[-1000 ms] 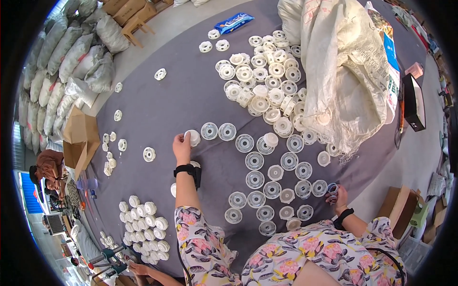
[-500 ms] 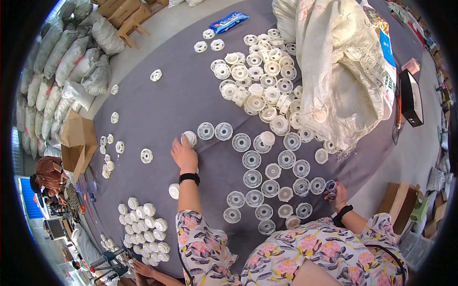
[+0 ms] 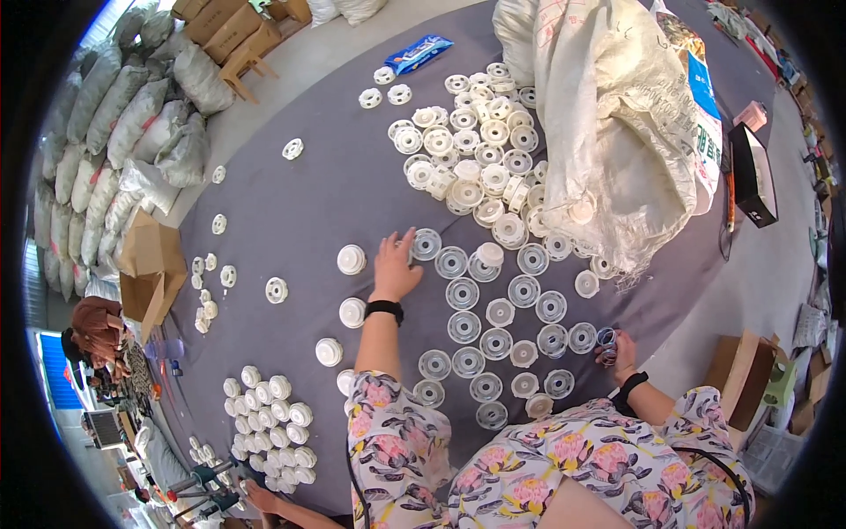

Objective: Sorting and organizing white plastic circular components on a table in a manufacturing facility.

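The left hand (image 3: 397, 269), fingers loosely spread and unclenched, is the nearer one to the round, clear plastic disc (image 3: 429, 246) lying flat just right of its fingertips, while the right hand (image 3: 625, 353), well apart to the right, grasps clear, round plastic rings (image 3: 605, 338).

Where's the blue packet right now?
In the head view, the blue packet lies near the far edge of the grey table, left of the big woven sack, beside three white rings.
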A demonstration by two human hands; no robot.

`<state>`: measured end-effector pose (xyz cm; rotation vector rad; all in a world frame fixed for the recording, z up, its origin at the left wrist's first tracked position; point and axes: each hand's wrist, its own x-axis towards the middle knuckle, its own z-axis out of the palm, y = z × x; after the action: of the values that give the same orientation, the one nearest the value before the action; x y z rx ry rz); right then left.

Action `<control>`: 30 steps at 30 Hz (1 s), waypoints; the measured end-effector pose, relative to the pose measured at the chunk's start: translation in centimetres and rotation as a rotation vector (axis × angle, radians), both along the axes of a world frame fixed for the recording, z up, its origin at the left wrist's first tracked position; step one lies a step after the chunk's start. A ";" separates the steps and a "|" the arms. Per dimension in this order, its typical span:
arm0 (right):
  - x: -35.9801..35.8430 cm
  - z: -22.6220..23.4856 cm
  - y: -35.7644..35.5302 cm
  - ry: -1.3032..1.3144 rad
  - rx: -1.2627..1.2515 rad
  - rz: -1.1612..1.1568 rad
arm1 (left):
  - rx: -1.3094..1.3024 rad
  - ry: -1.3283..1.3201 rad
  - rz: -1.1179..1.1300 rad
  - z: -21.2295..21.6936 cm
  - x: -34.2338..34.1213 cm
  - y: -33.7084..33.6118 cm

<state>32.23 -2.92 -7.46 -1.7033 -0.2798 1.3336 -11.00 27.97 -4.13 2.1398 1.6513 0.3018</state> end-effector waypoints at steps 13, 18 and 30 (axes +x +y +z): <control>2.8 -4.3 -2.1 -0.186 0.085 0.090 | -0.162 0.183 -0.018 1.8 4.2 -1.3; 3.6 -5.9 -0.8 -0.008 0.040 0.129 | -0.105 0.160 0.025 0.9 1.5 -7.3; 1.2 -5.1 1.6 0.302 0.253 0.067 | -0.066 -0.495 -0.196 6.1 9.2 -21.8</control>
<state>33.45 -1.35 -12.57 -1.2736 -0.3168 1.5138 -1.83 6.17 1.99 1.9536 1.1481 0.6460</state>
